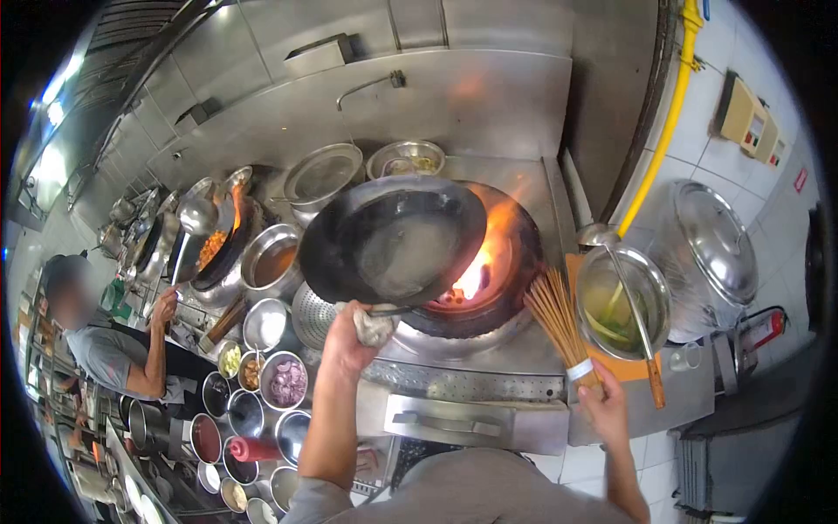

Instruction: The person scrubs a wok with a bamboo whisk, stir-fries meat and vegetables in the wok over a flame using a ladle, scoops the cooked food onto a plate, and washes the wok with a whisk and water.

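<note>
My left hand point(349, 336) is closed around a folded cloth point(376, 327) at the near rim of a black wok point(349, 244). The wok is tilted and raised off the lit burner point(515, 279), its inside wet or shiny with no food to be seen. Orange flame point(484, 258) rises at the wok's right side. My right hand point(604, 402) grips a bamboo wok brush point(560, 323) near its white-banded end, its bristles pointing up toward the burner's right edge. Beside the brush stands a steel bowl point(587, 271) of liquid with green pieces, a wooden-handled ladle point(635, 307) lying across it.
Behind the wok are a round strainer point(323, 175) and a tap point(367, 87). Left of it stand a steel pot of brown liquid point(273, 262) and several ingredient bowls, one with sliced onion point(288, 382). A co-worker point(122, 349) holds a ladle point(199, 216) at another wok.
</note>
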Action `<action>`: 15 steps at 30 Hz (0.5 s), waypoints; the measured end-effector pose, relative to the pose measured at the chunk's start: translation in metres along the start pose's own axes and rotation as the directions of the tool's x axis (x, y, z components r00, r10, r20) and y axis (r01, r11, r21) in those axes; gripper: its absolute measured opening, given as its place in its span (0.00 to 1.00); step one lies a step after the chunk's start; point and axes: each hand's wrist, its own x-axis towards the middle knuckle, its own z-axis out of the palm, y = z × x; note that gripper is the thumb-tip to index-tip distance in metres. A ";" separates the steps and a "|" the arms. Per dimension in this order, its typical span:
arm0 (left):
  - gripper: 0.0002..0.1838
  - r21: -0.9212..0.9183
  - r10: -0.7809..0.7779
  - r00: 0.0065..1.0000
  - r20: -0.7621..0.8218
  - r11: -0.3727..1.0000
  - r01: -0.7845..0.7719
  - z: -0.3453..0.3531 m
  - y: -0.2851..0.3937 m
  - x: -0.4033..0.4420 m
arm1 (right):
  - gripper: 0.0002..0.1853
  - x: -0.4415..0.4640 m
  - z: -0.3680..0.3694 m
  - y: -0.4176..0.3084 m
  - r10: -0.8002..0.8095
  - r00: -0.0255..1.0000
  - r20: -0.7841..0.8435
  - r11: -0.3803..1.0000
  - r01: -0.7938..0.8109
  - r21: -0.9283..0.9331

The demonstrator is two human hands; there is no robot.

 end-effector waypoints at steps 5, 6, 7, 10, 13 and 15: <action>0.10 0.121 0.233 0.967 -0.107 0.968 -0.220 -0.006 0.061 0.025 | 0.33 -0.031 0.020 0.032 0.088 0.993 -0.079 0.995 -0.091 -0.032; 0.08 0.175 0.307 0.934 -0.182 0.945 -0.277 0.000 0.071 0.025 | 0.33 -0.035 0.025 0.036 0.094 0.991 -0.098 0.993 -0.100 -0.057; 0.08 0.193 0.339 0.926 -0.163 0.932 -0.307 -0.002 0.084 0.032 | 0.33 -0.040 0.031 0.036 0.137 0.984 -0.117 0.988 -0.143 -0.049; 0.07 0.172 0.379 0.918 -0.118 0.918 -0.357 -0.022 0.123 0.074 | 0.33 -0.050 0.047 0.040 0.193 0.966 -0.172 0.980 -0.199 -0.018; 0.09 0.320 0.509 0.856 -0.092 0.829 -0.458 -0.036 0.162 0.117 | 0.32 -0.062 0.060 0.050 0.117 0.970 -0.211 0.992 -0.123 -0.014; 0.12 0.272 0.548 0.831 -0.097 0.817 -0.508 -0.032 0.187 0.151 | 0.31 -0.070 0.067 0.044 0.062 0.976 -0.209 0.994 -0.078 -0.071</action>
